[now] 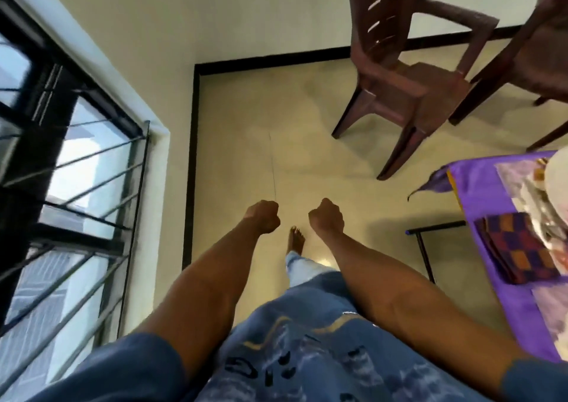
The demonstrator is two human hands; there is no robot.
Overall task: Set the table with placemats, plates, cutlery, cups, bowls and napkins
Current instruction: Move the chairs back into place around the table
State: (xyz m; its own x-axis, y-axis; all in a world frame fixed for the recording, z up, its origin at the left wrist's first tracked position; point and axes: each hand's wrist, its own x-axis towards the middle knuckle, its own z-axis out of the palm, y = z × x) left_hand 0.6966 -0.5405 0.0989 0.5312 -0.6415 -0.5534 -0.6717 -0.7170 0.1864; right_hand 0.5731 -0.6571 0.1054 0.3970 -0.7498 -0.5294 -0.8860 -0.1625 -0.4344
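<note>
Purple tablecloth [479,186]: covers the table at the right edge of the view, one corner hanging loose toward the floor.
Folded napkin [519,248]: chequered in purple, orange and dark red, lying flat on the cloth near the table's near edge.
White plate [558,174]: only a pale curved rim shows at the far right, on a patterned placemat [519,174] beyond the napkin.
Left hand [262,217]: fingers curled into a fist, nothing held, arm stretched forward and down over the floor.
Right hand [327,217]: also a closed fist with nothing in it, level with the left hand and just beside it.
Napkin relative to fingers: well apart, off to the right of the right fist; neither hand touches the table or anything on it.
Brown plastic chairs: one [408,72] stands on the floor beyond the hands, a second [528,51] to its right, partly cut off.
Floor [246,125]: cream tiles with a dark skirting along the wall.
Window [67,155]: dark frame with metal bars, at the left.
Person: blue printed shirt, pale jeans, one bare foot [296,240] visible between the fists.
</note>
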